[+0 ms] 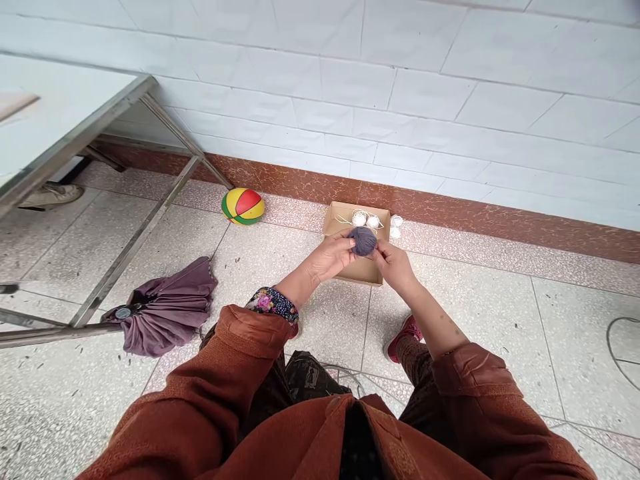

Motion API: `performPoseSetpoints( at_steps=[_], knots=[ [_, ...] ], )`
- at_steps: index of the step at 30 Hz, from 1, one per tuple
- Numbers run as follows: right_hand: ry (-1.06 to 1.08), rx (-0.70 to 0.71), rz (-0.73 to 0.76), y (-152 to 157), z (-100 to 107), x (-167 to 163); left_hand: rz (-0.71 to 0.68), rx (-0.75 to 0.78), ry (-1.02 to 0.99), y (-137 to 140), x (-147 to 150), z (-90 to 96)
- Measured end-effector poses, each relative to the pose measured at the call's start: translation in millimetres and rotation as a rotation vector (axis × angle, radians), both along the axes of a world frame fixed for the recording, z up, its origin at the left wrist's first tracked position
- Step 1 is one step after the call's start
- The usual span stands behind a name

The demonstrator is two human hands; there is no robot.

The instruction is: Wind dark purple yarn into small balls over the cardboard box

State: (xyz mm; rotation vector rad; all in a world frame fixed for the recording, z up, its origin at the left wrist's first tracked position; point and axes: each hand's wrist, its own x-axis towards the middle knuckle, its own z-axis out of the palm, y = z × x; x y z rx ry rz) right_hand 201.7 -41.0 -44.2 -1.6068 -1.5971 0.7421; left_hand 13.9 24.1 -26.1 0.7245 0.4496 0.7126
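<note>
A ball of dark grey-purple yarn (363,241) is held up in front of me, above a shallow cardboard box (365,272) on the floor. My left hand (336,255) grips it from the left, fingers behind and thumb on the near side. At its right edge, my right hand (394,264) has its fingers pinched together; whether they hold the yarn's loose end is too small to make out. Inside the box, toward the wall, lie white yarn balls (359,218) with loose strands. More small white balls (395,227) sit just outside its right side.
A red, yellow and green ball (243,206) rests near the wall. A folded purple umbrella (170,307) lies left, beside a metal-framed table (80,127). Someone's shoe (55,195) shows beneath that table. A dark cable (611,333) curves along the floor at right.
</note>
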Motion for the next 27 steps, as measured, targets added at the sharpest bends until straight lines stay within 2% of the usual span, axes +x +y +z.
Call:
performPoseSetpoints(
  at_steps=[7, 10, 13, 16, 19, 23, 25, 27],
  knots=[
    [-0.191, -0.029, 0.334, -13.5, -5.8, -23.7, 0.287, -0.055, 0.163, 20.6, -8.6, 1.0],
    [-0.185, -0.025, 0.497, -21.8, 5.0, -30.9, 0.329, -0.039, 0.277, 23.7, -9.8, -0.7],
    [-0.077, 0.012, 0.573, -26.8, 25.8, -29.3, 0.295, 0.013, 0.369, 20.7, -6.0, -4.2],
    [0.074, 0.052, 0.471, -27.2, 47.4, -18.0, 0.201, 0.077, 0.408, 12.8, 1.3, -7.0],
    [0.195, 0.114, 0.214, -23.8, 57.9, -2.4, 0.054, 0.143, 0.438, 3.1, 7.9, -7.2],
    [0.194, 0.158, -0.048, -14.9, 50.1, 13.3, -0.201, 0.174, 0.378, -9.4, 11.6, -4.4],
    [0.154, 0.148, -0.108, -9.8, 41.2, 17.6, -0.289, 0.132, 0.291, -14.5, 11.6, -2.2],
    [0.122, 0.109, -0.138, -5.5, 31.6, 20.3, -0.314, 0.087, 0.211, -18.0, 10.8, 0.6]
  ],
)
